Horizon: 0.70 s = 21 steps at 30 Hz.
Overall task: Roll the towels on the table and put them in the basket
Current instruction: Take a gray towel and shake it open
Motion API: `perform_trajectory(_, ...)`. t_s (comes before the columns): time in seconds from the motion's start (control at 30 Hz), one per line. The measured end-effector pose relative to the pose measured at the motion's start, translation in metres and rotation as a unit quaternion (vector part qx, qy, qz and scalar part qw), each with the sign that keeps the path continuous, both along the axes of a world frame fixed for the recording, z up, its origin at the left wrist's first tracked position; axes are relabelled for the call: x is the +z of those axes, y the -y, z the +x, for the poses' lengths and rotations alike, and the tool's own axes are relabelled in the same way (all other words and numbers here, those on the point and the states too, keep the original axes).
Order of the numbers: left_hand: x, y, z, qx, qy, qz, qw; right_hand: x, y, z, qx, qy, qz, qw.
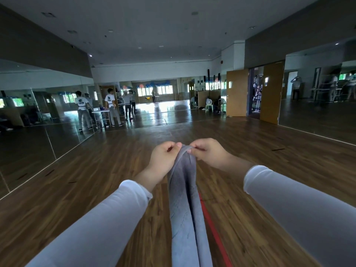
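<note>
room dim overall, ceiling [154, 26] grey and underlit. main light from far windows [163, 90], blown out white. glare patch on glossy wooden floor [96, 180] toward them. mirrors [28, 116] dark on left. left hand [163, 157], right hand [208, 153] and grey towel [183, 189] evenly lit, fairly sharp. white sleeves [107, 218] soft, slightly smeared near bottom edge. wide-angle bend at edges, wall lines curve. distant people [110, 106] small, slightly blurred.

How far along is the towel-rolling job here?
Done: nothing visible; no finished roll or basket is in view. In hand: the left hand and right hand pinch the top of a grey towel, which hangs unrolled. Left: rolling it, then the basket.
</note>
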<state>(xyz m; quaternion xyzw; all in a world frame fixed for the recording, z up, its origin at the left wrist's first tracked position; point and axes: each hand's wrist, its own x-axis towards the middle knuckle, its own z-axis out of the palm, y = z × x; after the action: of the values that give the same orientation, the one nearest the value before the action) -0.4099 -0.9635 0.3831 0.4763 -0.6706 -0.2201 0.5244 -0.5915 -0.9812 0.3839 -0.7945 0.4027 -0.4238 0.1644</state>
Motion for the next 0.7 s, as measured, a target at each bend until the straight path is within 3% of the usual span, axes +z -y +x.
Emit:
perform_trajectory(0.13, -0.004, -0.006, 0.001, -0.034, -0.039, 0.052, 0.997, 0.014, 0.002, -0.005, -0.006, -0.005, 0.012, 1.0)
perform_trajectory(0.23, -0.011, -0.007, 0.0, -0.044, 0.047, 0.024, 0.998, 0.026, 0.006, -0.008, -0.051, -0.014, -0.01, 0.999)
perform_trajectory(0.43, -0.023, -0.002, -0.021, -0.038, 0.077, -0.021, 0.996, 0.045, 0.01, -0.008, -0.063, -0.033, -0.057, 0.996)
perform_trajectory(0.6, -0.022, 0.001, -0.025, -0.049, -0.002, 0.042, 0.998, 0.052, 0.013, -0.018, -0.114, -0.034, -0.079, 0.99)
perform_trajectory(0.7, -0.016, -0.005, -0.022, -0.038, 0.026, 0.017, 0.999, 0.055, 0.015, -0.028, -0.135, -0.041, -0.071, 0.987)
